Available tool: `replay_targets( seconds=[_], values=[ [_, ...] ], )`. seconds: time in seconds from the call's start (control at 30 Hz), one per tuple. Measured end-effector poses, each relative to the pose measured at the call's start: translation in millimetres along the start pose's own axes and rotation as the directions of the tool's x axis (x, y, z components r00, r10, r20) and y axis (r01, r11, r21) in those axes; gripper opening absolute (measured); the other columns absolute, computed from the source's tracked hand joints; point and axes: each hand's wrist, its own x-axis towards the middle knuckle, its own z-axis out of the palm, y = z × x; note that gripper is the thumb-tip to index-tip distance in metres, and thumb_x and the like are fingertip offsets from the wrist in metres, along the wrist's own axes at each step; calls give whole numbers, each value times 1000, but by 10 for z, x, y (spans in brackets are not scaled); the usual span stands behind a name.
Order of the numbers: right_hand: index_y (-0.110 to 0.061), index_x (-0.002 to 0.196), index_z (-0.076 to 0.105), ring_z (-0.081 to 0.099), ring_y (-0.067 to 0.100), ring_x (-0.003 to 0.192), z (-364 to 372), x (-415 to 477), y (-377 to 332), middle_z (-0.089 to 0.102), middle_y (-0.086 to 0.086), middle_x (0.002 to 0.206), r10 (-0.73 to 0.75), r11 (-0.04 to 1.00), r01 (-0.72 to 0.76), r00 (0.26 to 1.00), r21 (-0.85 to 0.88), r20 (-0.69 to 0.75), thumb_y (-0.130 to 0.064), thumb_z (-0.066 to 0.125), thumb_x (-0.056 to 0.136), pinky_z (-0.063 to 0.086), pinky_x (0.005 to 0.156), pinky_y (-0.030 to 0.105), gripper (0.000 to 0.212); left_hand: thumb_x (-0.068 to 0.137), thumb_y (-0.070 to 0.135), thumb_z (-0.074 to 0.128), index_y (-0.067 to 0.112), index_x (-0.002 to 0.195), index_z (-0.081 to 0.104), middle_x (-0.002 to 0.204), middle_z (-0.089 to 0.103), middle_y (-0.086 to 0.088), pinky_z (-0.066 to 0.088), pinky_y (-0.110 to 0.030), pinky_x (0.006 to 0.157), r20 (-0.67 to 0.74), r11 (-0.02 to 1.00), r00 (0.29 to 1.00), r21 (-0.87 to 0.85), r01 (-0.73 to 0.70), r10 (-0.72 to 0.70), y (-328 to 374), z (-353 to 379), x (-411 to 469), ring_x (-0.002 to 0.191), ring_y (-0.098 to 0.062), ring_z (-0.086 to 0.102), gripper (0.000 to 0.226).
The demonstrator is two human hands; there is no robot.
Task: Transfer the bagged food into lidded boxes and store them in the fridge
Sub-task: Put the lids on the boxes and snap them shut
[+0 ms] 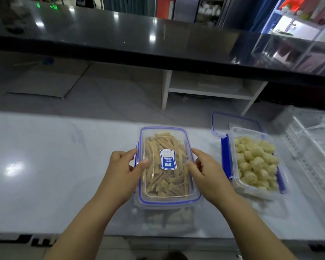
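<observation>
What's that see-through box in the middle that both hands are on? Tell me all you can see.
The clear box is a long rectangular plastic tub full of tan strips. Its transparent lid, edged with a blue seal, is on and bears a blue-and-white label. It lies on the pale counter, its length pointing away from the person. The left hand and right hand hold its long sides, thumbs on the lid. Whether its latches are snapped cannot be told.

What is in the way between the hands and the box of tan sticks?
Nothing visible does. The left hand and right hand hold the lidded box by its long sides, thumbs on top.
</observation>
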Motion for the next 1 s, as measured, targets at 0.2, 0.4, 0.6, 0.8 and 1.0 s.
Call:
replay_targets(
  seconds=[0.2, 0.4, 0.6, 0.8, 1.0],
  values=[
    [-27, 131, 46, 51, 5, 88, 20, 101, 11, 53, -10, 102, 24, 997, -22, 999, -79, 23, -34, 42, 99, 47, 78, 25, 33, 97, 34, 44, 33, 108, 55, 109, 46, 0, 50, -31, 81, 29, 998, 999, 55, -37, 35, -38, 92, 125, 85, -8, 57, 15],
    [-26, 131, 43, 55, 10, 99, 70, 133, 29, 56, -4, 117, 95, 994, -92, 993, -61, 62, -38, 41, 98, 50, 86, 30, 35, 98, 31, 41, 26, 119, 55, 95, 48, 9, 38, -15, 68, 24, 993, 999, 110, -46, 43, -97, 138, 191, 83, -1, 51, 25],
    [-26, 131, 44, 55, 10, 95, 72, 113, 76, 54, -3, 112, 109, 994, -108, 993, -31, 35, -40, 44, 97, 50, 83, 31, 37, 98, 36, 38, 26, 126, 50, 112, 46, 3, 44, -22, 80, 6, 993, 1000, 111, -24, 23, -144, 150, 187, 96, -7, 53, 32],
    [-41, 119, 46, 47, 19, 117, 47, 85, 104, 41, -1, 130, 257, 920, -266, 964, 287, 69, -41, 57, 90, 51, 95, 46, 31, 91, 45, 49, 42, 123, 46, 120, 45, 5, 54, -33, 77, 98, 976, 980, -114, 185, -174, -150, 66, 212, 102, -19, 57, 32],
    [-38, 133, 34, 66, 17, 89, 58, 79, 113, 61, 4, 114, 368, 805, -379, 922, 457, 118, -37, 64, 87, 59, 69, 38, 55, 87, 40, 60, 27, 143, 27, 106, 64, -3, 53, -23, 56, 65, 928, 961, -252, 276, -268, -100, 58, 180, 78, -15, 65, 67]
  ],
)
